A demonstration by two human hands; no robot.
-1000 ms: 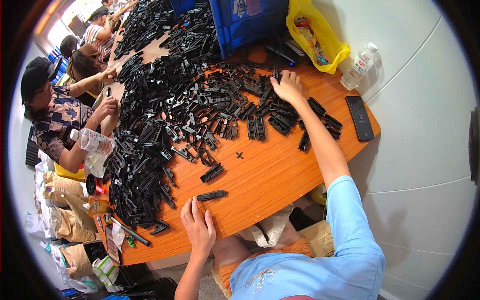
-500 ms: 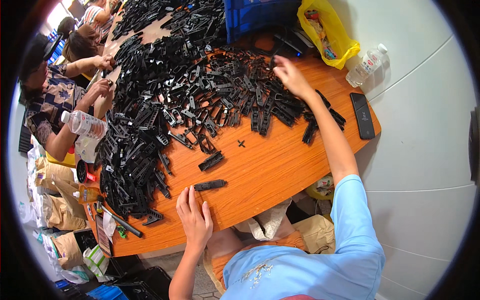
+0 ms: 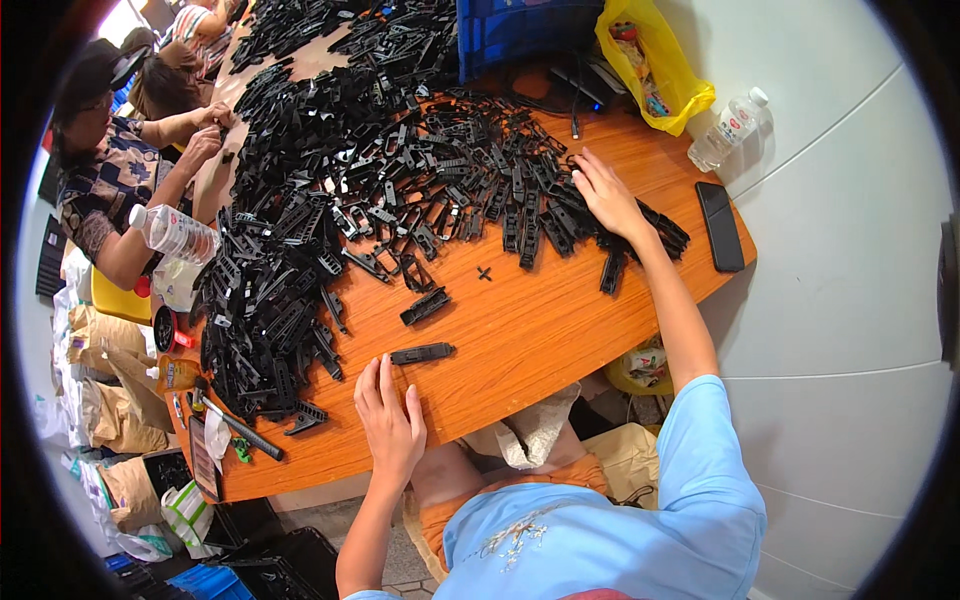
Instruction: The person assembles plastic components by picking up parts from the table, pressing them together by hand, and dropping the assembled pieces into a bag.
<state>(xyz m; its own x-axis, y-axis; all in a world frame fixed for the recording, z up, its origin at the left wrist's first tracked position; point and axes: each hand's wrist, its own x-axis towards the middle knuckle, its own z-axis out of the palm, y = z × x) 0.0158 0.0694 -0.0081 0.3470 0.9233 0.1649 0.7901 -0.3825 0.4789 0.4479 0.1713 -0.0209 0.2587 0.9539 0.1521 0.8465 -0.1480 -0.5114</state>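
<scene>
My left hand (image 3: 392, 420) rests on the wooden table (image 3: 520, 375) with its fingers stretched and holds nothing. Just past its fingertips lies a single long black plastic part (image 3: 422, 353). Farther right, my right hand (image 3: 607, 195) reaches over the near right end of a large heap of black plastic parts (image 3: 300, 200); its fingers are extended, and no part shows in its grip. Under its wrist and forearm lie more black parts (image 3: 663, 232). Another black part (image 3: 425, 306) and a small black cross-shaped piece (image 3: 484, 273) lie between the heap and me.
A black phone (image 3: 719, 228), a clear bottle (image 3: 729, 130) and a yellow bag (image 3: 660, 70) line the right side. Behind the heap stands a blue crate (image 3: 515, 40). A hammer (image 3: 240, 427) lies at the left edge. Across the table, a co-worker's hands (image 3: 210, 130) are busy.
My right hand has come back toward me and a little right, from the cable area to the near parts, its fingers now stretched out. My left hand has barely moved.
</scene>
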